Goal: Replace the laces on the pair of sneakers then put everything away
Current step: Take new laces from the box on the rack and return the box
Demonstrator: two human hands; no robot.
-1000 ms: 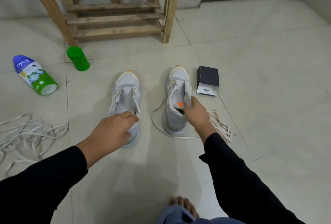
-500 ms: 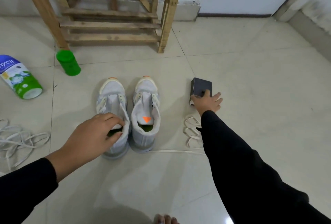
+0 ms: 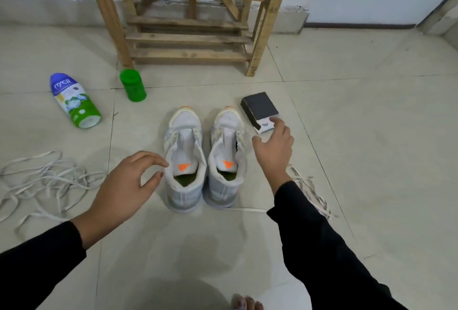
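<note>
The left sneaker (image 3: 184, 151) and right sneaker (image 3: 226, 148) stood unlaced, side by side on the tiled floor (image 3: 359, 161), toes toward the wooden rack (image 3: 188, 19). The left hand (image 3: 124, 185) hovered beside the left heel, fingers loose and empty; the right hand (image 3: 273, 146) was relaxed, one fingertip touching a small dark box (image 3: 259, 107). The shoes looked light and soft-sided, best gripped at the firmer heel collar. A lace bundle (image 3: 306, 183) lay partly hidden behind the right sleeve, and the box's contents were unseen

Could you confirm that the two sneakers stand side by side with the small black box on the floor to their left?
Not quite: the head view shows the black box to the right of the sneakers; they do stand side by side.
</note>
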